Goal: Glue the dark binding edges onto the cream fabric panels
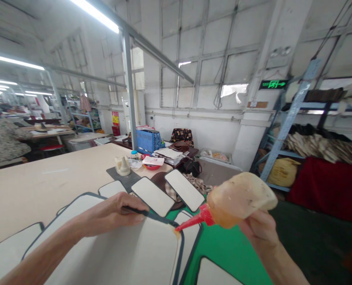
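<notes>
My left hand (pixel 122 211) pinches the dark-bound top edge of a large white panel (pixel 146 253) with rounded corners, lifting that edge toward me. In my right hand (pixel 261 227) is a translucent squeeze bottle (pixel 241 200) of amber liquid, tipped so its red nozzle (pixel 192 221) points left and down. The nozzle tip meets the panel's right corner, where a small yellowish wet smear (pixel 177 232) shows. Beneath and around lie more white panels with dark edging, among them a small one (pixel 154 194) and another (pixel 184 190) behind the held panel.
A green surface (pixel 229 253) lies under the panels at right; a beige tabletop (pixel 60 170) stretches left. Toward the back are a cream tape dispenser (pixel 122 166), a red bowl (pixel 152 167), papers (pixel 170 154) and a blue crate (pixel 148 140). Loaded shelving (pixel 291 118) stands right. A person (pixel 3 138) sits far left.
</notes>
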{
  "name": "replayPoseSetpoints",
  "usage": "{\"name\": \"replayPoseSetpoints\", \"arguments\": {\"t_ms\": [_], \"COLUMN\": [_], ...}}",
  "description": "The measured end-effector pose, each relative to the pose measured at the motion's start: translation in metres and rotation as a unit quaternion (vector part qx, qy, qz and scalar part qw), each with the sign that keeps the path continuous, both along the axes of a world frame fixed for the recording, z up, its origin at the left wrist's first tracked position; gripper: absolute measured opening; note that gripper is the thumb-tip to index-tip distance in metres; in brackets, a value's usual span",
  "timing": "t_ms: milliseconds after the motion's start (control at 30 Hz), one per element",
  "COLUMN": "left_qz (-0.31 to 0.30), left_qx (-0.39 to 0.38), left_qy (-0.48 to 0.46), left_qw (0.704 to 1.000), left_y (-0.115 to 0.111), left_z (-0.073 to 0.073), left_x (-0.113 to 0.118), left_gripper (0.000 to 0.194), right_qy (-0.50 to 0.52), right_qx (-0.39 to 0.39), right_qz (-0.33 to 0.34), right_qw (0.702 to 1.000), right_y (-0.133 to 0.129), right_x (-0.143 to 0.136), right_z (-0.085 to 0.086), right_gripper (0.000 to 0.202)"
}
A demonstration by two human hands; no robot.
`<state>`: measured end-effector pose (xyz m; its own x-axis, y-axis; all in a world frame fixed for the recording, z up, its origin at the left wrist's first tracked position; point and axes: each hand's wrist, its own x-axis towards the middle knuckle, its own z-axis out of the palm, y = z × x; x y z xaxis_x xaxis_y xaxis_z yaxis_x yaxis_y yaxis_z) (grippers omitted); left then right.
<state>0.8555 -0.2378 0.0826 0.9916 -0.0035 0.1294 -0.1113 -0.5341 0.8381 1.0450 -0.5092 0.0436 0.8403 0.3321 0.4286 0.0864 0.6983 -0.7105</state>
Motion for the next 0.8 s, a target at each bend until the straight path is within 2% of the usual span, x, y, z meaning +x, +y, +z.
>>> {"name": "replayPoseSetpoints", "arguments": {"t_ms": [133, 500, 667, 800], "left_qz": [0.009, 0.052, 0.097, 0.137], "left_qx": [0.035, 0.040, -0.066, -0.170], "left_qy": [0.011, 0.023, 0.028, 0.066], "left_qw": [0.999, 0.998, 0.993, 0.974], "left_y": [0.003, 0.003, -0.001, -0.003], "left_z": [-0.004, -0.007, -0.009, -0.009], "left_x": [-0.001, -0.007, -0.010, -0.013], "left_gripper": [0.021, 0.029, 0.026, 0.025], "right_qy": [0.002, 0.025, 0.052, 0.048], "right_qx": [-0.003, 0.027, 0.039, 0.039], "right_qz": [0.014, -0.015, -0.027, 0.009], "right_qw": [1.000, 0.999, 0.998, 0.998], "right_y": [0.002, 0.005, 0.005, 0.002], "right_x": [0.002, -0.007, -0.012, -0.009], "right_z": [-0.004, -0.009, -0.020, -0.030], "right_gripper": [0.038, 0.036, 0.040, 0.041]}}
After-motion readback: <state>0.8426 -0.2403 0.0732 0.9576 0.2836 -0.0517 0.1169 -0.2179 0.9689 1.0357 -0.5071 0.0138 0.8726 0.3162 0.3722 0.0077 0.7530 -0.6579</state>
